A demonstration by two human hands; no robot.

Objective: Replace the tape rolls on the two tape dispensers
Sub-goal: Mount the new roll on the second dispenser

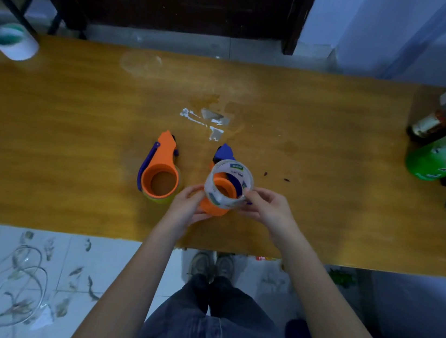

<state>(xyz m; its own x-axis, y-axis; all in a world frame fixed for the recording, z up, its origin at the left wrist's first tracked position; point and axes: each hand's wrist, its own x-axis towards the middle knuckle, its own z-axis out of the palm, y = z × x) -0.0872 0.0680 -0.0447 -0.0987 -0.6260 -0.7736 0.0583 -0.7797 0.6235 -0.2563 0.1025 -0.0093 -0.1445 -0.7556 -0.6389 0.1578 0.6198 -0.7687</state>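
Note:
Two orange-and-blue tape dispensers lie on the wooden table. The left dispenser lies alone with a yellowish tape roll showing under its orange hub. The right dispenser is partly hidden. A clear tape roll is tilted over its orange hub. My right hand pinches the roll's right edge. My left hand touches the roll's left edge and cups the dispenser's lower body.
Torn tape scraps are stuck to the table just beyond the dispensers. Bottles, one green, crowd the right end. A white object sits at the far left corner. Plastic litter lies on the tiled floor.

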